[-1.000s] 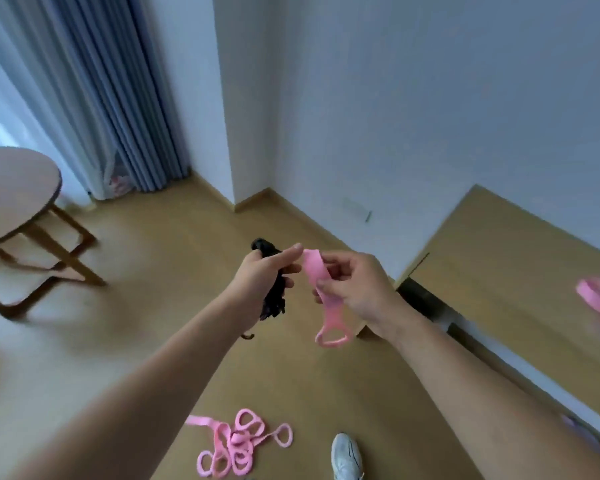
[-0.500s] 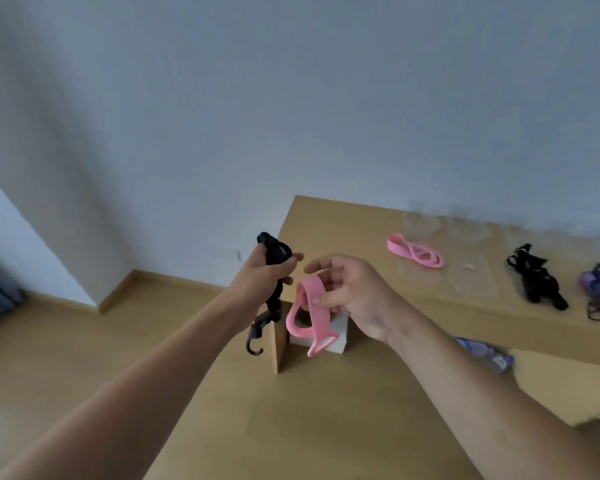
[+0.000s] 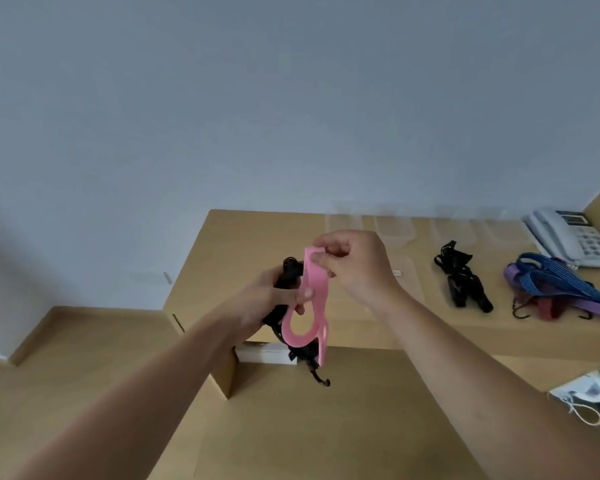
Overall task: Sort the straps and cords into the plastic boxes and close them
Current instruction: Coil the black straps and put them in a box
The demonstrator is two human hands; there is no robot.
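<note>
Both arms outstretched, left hand [image 3: 257, 303] and right hand [image 3: 355, 268] close together, fingers [image 3: 321, 259] curled.

Clear boxes [image 3: 394, 230] blurred, perhaps open; shoe [image 3: 593, 393] cut off

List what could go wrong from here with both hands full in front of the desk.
1. The left hand grips the black cord and also pinches the pink strap; the two may tangle, or one may slip out.
2. The cord's hook dangles low and might snag the desk edge.
3. The clear plastic boxes are hard to see; the right hand might miss one.
</note>
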